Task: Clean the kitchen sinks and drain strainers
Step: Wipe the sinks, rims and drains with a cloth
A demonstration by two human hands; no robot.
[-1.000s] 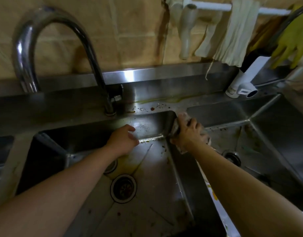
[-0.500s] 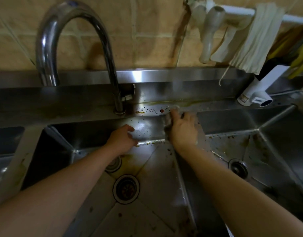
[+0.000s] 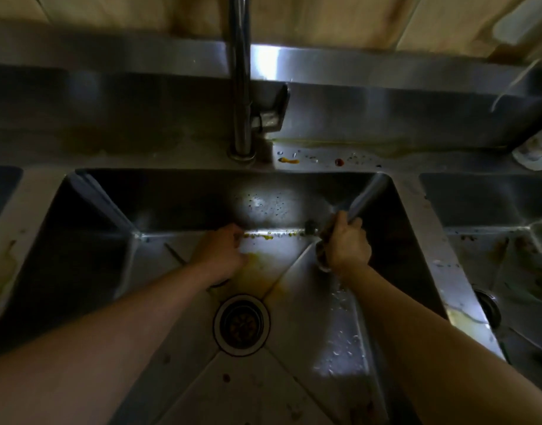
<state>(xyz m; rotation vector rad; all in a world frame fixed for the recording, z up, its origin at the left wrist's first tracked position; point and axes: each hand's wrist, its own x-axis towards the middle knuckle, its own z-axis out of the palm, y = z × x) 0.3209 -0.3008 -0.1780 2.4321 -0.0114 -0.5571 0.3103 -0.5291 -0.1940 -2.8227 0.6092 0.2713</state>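
The right hand (image 3: 348, 245) grips a scrubber (image 3: 322, 256) at the sink's (image 3: 184, 204) back right corner. The left hand (image 3: 222, 254), fingers loosely curled and holding nothing, rests on the stained floor above the strainer (image 3: 241, 325).

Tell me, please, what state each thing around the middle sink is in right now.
middle sink: dirty, yellow stain and specks on its floor
drain strainer: seated in the drain, debris inside
faucet: no water visibly running
back ledge: spattered with food bits
scrubber: gripped, at the sink's back right corner
right hand: grips the scrubber
left hand: loosely curled, near the sink floor
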